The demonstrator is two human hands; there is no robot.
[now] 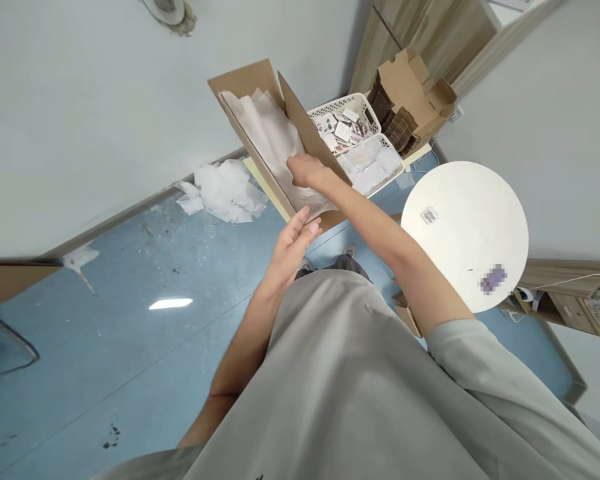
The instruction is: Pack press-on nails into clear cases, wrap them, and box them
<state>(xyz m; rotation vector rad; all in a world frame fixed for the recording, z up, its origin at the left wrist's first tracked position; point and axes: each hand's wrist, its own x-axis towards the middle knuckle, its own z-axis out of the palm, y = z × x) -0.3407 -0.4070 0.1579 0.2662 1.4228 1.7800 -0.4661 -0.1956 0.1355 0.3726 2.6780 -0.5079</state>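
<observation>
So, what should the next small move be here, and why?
Probably for the right hand to pinch the thin, crumpled white sheets and lift an edge: it reaches into the open brown cardboard box with fingers curled at them, though whether it grips any can't be told. The left hand, fingers extended at the box's near end, looks free to steady it.

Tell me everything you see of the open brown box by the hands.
The box looks like cardboard, long and narrow, its top open with flaps raised. It apparently sits on a pale yellow surface, beside white baskets. Whitish, paper-like sheets lie in it. The right hand reaches inside; the left hand is at its near end, contact unclear.
</observation>
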